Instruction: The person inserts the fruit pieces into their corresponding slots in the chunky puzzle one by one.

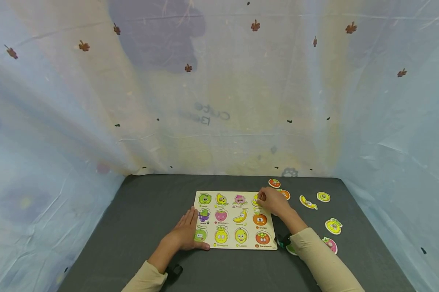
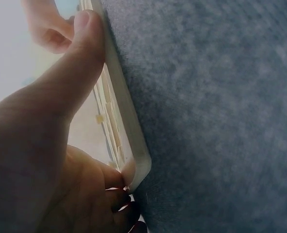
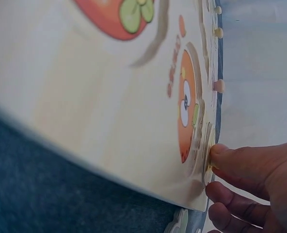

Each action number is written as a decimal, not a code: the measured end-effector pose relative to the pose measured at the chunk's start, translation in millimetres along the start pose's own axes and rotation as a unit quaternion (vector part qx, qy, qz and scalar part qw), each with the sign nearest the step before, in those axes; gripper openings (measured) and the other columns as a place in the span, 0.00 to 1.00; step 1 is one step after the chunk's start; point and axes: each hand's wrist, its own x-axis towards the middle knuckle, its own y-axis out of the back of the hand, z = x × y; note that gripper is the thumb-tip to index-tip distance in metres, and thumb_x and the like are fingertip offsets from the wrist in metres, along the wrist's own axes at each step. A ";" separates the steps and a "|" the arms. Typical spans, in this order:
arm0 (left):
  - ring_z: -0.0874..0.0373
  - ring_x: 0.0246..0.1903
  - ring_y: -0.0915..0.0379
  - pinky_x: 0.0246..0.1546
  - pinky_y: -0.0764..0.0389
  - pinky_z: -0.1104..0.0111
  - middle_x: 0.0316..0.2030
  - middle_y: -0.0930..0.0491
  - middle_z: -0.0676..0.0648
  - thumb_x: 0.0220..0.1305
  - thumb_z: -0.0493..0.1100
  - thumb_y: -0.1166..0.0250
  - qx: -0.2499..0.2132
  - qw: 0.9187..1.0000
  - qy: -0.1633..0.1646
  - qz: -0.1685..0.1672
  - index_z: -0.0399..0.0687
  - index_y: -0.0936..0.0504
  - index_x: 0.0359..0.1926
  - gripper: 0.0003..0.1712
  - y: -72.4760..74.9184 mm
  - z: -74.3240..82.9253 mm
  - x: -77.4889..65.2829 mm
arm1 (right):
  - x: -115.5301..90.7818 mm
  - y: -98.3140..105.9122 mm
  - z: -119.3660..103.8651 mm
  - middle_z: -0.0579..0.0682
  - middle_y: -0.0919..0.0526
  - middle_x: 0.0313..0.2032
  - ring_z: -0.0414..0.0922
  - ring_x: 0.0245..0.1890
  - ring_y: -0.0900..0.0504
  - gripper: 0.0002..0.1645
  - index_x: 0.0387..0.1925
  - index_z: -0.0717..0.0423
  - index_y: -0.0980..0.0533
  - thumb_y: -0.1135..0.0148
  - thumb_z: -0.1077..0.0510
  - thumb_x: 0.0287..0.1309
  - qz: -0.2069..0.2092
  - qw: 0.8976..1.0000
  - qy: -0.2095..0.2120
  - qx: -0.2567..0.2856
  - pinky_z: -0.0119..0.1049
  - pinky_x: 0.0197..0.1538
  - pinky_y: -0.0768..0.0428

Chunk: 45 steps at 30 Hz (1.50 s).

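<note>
A pale fruit puzzle board (image 1: pixel 230 244) lies on the dark table, with rows of cartoon fruit and printed names. My left hand (image 1: pixel 186 232) rests on its left side, fingers straight over the edge; the thumb (image 2: pixel 87 36) lies along the front edge in the left wrist view. At the board's far right corner, my right hand (image 1: pixel 275 201) pinches a yellow puzzle piece (image 3: pixel 208 155) between thumb and finger, partly hidden by them. That piece sits at its recess, tilted slightly; whether it is fully seated I cannot tell. Nearby is the board's orange picture (image 1: pixel 259 219).
Loose pieces lie right of the board: a red fruit (image 1: pixel 274 183), an orange (image 1: pixel 285 194), a banana (image 1: pixel 308 202), a round yellow piece (image 1: pixel 323 197), a pineapple (image 1: pixel 333 226), a pink piece (image 1: pixel 330 245) and a green piece (image 1: pixel 291 250) partly under the right wrist. A printed curtain (image 1: pixel 223 154) stands behind.
</note>
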 end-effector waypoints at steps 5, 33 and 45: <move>0.36 0.85 0.62 0.83 0.51 0.45 0.85 0.60 0.32 0.51 0.70 0.17 -0.004 1.000 -0.003 0.001 0.31 0.55 0.85 0.81 0.1 0.5 0.0 | 0.8 -1.9 1.6 0.45 0.22 0.30 0.43 0.27 0.26 0.06 0.36 0.49 0.19 0.29 0.55 0.71 0.000 1.000 -0.002 0.000 0.40 0.30 0.27; 0.36 0.84 0.60 0.83 0.50 0.46 0.85 0.59 0.31 0.52 0.70 0.18 0.013 1.000 -0.005 0.003 0.30 0.55 0.85 0.80 1.1 -0.5 0.4 | -5.9 8.3 8.1 0.49 0.24 0.31 0.46 0.27 0.27 0.09 0.40 0.53 0.19 0.28 0.53 0.70 -0.007 0.999 -0.019 0.028 0.41 0.29 0.29; 0.36 0.84 0.61 0.83 0.51 0.46 0.85 0.59 0.31 0.52 0.70 0.18 0.011 1.000 0.000 -0.003 0.30 0.55 0.85 0.80 1.7 0.8 -0.6 | -16.5 20.5 17.1 0.48 0.21 0.32 0.45 0.29 0.25 0.07 0.39 0.54 0.18 0.29 0.55 0.71 0.018 1.000 -0.008 0.023 0.43 0.33 0.26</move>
